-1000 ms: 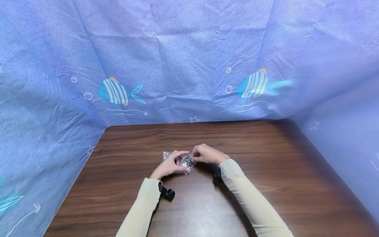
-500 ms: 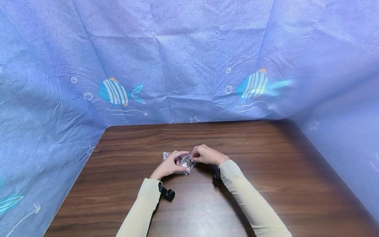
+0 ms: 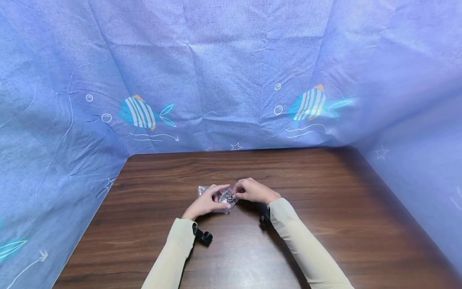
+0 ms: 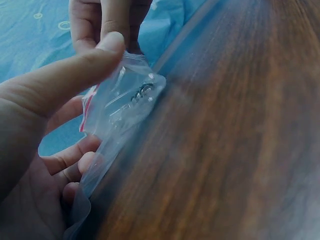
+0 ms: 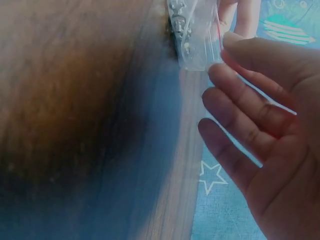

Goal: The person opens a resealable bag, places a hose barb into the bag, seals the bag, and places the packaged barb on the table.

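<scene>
A small clear zip bag [image 3: 224,196] with a red zip line sits between the two hands above the table. Small dark, shiny metal pieces [image 4: 142,91] lie inside it; their exact kind is too small to tell. My left hand [image 3: 206,202] holds the bag from the left, thumb on the near side and fingers on the far side. From the right, my right hand [image 3: 255,190] pinches the bag's edge by the zip with thumb and forefinger. Its other fingers [image 5: 235,107] are loosely bent, apart from the bag [image 5: 202,42] in the right wrist view.
The dark wooden table [image 3: 162,172] spreads out around the hands. A blue fish-print cloth [image 3: 223,80] hangs behind it and along both sides. Black wrist cameras [image 3: 205,238] are strapped at the sleeve cuffs.
Almost nothing differs. Both hands keep their hold on the zip bag, and the right hand appears very slightly lower in the head view.
</scene>
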Motion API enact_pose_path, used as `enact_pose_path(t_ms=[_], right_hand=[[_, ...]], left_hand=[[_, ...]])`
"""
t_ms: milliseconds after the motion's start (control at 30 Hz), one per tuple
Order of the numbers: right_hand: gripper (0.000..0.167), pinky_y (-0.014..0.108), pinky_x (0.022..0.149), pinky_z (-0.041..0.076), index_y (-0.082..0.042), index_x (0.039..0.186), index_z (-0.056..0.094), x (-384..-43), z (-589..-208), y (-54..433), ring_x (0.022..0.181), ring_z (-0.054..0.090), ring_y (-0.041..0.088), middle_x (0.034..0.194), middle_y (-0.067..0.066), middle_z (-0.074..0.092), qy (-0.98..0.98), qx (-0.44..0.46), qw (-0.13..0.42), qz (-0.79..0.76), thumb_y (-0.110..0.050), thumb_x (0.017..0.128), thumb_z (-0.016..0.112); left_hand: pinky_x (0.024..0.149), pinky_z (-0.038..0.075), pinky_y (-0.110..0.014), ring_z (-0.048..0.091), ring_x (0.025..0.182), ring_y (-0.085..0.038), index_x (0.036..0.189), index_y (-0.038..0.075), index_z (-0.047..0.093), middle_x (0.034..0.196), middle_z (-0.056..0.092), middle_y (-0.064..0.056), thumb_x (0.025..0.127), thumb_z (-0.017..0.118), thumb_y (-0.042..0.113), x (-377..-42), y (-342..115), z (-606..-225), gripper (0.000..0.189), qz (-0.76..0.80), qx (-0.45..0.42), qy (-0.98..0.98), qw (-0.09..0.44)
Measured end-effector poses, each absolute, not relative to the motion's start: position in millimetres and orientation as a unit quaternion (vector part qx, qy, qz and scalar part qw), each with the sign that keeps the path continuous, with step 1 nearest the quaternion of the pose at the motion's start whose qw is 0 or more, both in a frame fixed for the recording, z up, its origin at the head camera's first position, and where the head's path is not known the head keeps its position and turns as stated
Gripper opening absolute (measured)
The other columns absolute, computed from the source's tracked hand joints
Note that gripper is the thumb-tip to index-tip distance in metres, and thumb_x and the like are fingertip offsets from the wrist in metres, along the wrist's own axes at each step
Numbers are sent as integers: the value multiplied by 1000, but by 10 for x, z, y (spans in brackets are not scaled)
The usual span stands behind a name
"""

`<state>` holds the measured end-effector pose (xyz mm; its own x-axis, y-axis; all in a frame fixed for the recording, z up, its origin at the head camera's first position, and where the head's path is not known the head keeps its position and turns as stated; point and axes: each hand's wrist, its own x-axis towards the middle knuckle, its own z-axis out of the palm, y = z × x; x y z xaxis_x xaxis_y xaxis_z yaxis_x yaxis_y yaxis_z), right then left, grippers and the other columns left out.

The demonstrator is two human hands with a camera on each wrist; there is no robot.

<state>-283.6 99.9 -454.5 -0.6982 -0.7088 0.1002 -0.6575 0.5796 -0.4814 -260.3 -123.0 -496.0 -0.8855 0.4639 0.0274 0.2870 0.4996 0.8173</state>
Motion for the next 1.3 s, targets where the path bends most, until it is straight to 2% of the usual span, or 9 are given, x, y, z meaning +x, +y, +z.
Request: enact_pose_path(t_ms=[167, 367, 467, 567, 633, 833, 1000, 1133, 1300], right_hand=[[9, 20, 67, 47, -11, 87, 69, -2767, -4536, 1007, 70, 54, 4, 80, -4, 65, 893, -360, 60, -265, -18, 91, 65], [13, 18, 56, 41, -14, 77, 63, -2659, -4541, 1021, 58, 46, 2, 68, -9, 56, 897, -335, 66, -281, -16, 91, 63], [14, 18, 55, 41, -13, 76, 63, -2588, -4545, 1004, 56, 45, 0, 66, -9, 55, 894, -340, 73, -281, -15, 89, 63], [16, 17, 54, 40, -13, 75, 64, -2520, -4553, 970, 55, 44, -1, 65, -10, 54, 893, -346, 79, -275, -18, 90, 64], [19, 17, 52, 39, -14, 72, 64, -2477, -4555, 937, 53, 43, -1, 62, -11, 52, 895, -347, 82, -268, -21, 90, 65], [32, 18, 46, 35, -13, 63, 63, -2394, -4569, 825, 46, 40, 1, 53, -12, 47, 903, -331, 88, -261, -29, 91, 65], [40, 19, 43, 34, -11, 59, 65, -2371, -4617, 757, 42, 41, 2, 47, -13, 46, 912, -298, 94, -265, -34, 92, 63], [41, 19, 42, 35, -11, 57, 65, -2371, -4664, 730, 40, 43, 2, 45, -12, 47, 915, -278, 91, -277, -33, 92, 64], [33, 20, 43, 37, -13, 59, 66, -2378, -4664, 726, 43, 44, 3, 48, -10, 51, 914, -281, 81, -283, -25, 89, 66]], left_hand=[[67, 43, -23, 49, 78, -11, 141, 18, 50, 111, 53, -5, 88, 70, 32, -2607, -1219, -4933, 58, 438, 212, 868, 100], [83, 44, -35, 52, 90, -17, 137, 13, 55, 107, 58, -9, 103, 45, 25, -2627, -1160, -4873, 37, 419, 202, 881, 83], [94, 43, -44, 56, 104, -27, 135, 10, 56, 116, 59, -15, 104, 39, 19, -2638, -1140, -4853, 36, 417, 201, 883, 83], [104, 38, -49, 52, 122, -33, 133, 8, 57, 129, 57, -18, 103, 38, 13, -2652, -1135, -4840, 35, 414, 211, 881, 84], [106, 37, -51, 50, 125, -35, 131, 5, 57, 132, 57, -19, 102, 39, 9, -2663, -1134, -4834, 35, 413, 227, 878, 81], [102, 40, -52, 55, 119, -37, 126, 1, 61, 127, 61, -20, 98, 43, 3, -2686, -1114, -4816, 32, 397, 260, 878, 62], [101, 41, -50, 56, 118, -34, 120, 5, 65, 122, 64, -16, 97, 50, 6, -2691, -1082, -4816, 28, 388, 233, 890, 55], [99, 43, -47, 59, 115, -30, 114, 9, 68, 117, 67, -12, 95, 56, 10, -2689, -1052, -4801, 22, 378, 210, 901, 42], [88, 48, -41, 64, 97, -23, 103, 11, 70, 102, 71, -7, 92, 63, 11, -2673, -1027, -4766, 13, 372, 200, 906, 22]])
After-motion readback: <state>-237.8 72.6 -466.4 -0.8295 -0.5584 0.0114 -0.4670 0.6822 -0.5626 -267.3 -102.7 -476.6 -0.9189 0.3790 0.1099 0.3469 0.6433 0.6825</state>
